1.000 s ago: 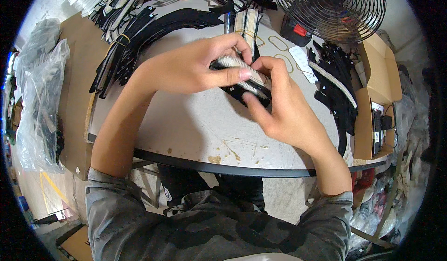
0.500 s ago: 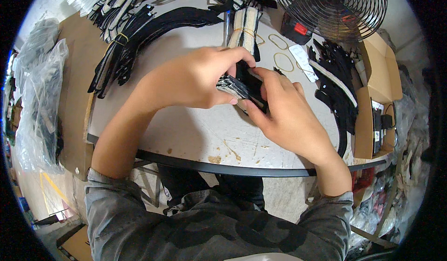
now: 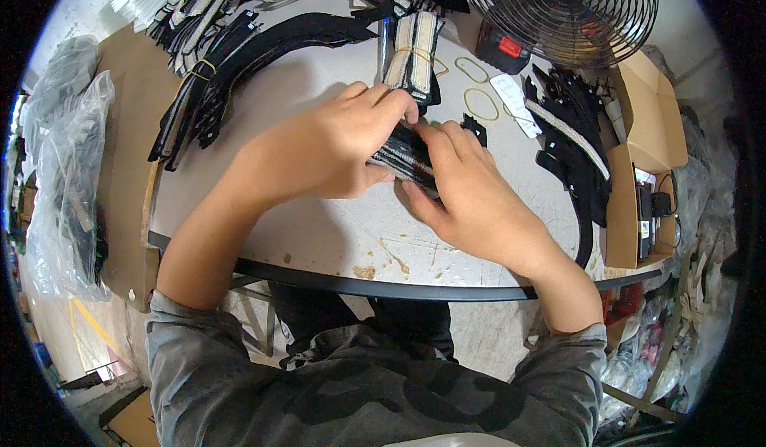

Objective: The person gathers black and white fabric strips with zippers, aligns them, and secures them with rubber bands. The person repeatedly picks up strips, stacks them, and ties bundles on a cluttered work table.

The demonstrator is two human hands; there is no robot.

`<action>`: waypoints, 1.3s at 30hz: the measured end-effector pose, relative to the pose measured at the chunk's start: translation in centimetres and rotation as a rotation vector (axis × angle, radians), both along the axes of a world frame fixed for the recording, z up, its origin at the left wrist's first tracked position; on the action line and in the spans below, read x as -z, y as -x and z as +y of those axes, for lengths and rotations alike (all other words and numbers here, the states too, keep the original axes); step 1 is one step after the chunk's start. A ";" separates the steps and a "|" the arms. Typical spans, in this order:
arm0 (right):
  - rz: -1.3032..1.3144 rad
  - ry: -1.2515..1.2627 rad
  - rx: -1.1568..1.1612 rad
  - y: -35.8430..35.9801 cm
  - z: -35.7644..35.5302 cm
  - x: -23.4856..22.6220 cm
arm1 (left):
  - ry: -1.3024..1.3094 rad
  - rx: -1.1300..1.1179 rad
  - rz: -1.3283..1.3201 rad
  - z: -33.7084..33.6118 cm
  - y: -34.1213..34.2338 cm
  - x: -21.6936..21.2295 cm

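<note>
Both hands meet near the middle of the pale round counter (image 3: 319,239), and between them is a small stack of black strips with grey woven edging (image 3: 403,160). The left hand (image 3: 335,156) covers the stack from 9 o'clock with fingers curled over its top; its grip is closed on the stack. The right hand (image 3: 471,195) comes from 4 o'clock, its fingertips pressing the near end of the same stack, so this grip is also closed on it.

As I judge it, the work is somewhere in the middle: one tied bundle of cream and black strips (image 3: 415,56) already lies at 12 o'clock with a band around it, and a long pile of bound black and cream strips (image 3: 215,72) lies at 10 o'clock. The stack in the hands has no band that I can see (the fingers hide most of it). Two loose tan rubber bands (image 3: 477,88) wait at 1 o'clock, just beside a white flat tag (image 3: 515,104). More loose black strips (image 3: 570,136) lie at 3 o'clock, not yet gathered.

The held stack looks flat, short, soft, with its layers evenly aligned.
</note>
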State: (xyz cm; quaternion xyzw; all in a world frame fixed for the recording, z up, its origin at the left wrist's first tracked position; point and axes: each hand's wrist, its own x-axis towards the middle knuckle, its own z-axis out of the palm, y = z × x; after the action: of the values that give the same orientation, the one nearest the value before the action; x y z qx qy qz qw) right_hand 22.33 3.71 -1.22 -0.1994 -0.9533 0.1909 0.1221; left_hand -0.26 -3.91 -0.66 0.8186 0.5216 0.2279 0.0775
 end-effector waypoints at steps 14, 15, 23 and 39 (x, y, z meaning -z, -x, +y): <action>0.175 -0.144 0.141 -1.3 5.1 -0.9 | 0.036 -0.137 0.116 -0.8 -2.8 2.1; 0.124 -0.223 0.178 -1.7 6.1 -0.8 | -0.031 -0.119 0.131 -1.1 -2.8 2.5; -0.147 -0.164 0.236 -3.2 10.0 -0.3 | -0.090 -0.054 0.098 -0.8 -2.1 0.7; 0.674 0.901 0.027 -0.1 5.2 -2.1 | 0.427 0.247 -1.096 1.9 -1.9 -0.1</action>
State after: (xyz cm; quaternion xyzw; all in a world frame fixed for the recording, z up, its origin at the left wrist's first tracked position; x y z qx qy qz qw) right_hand 22.38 8.89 0.85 -0.1722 -0.6833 0.6307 0.3251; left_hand 1.64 -2.02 -0.58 0.6026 0.3410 0.4961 0.5238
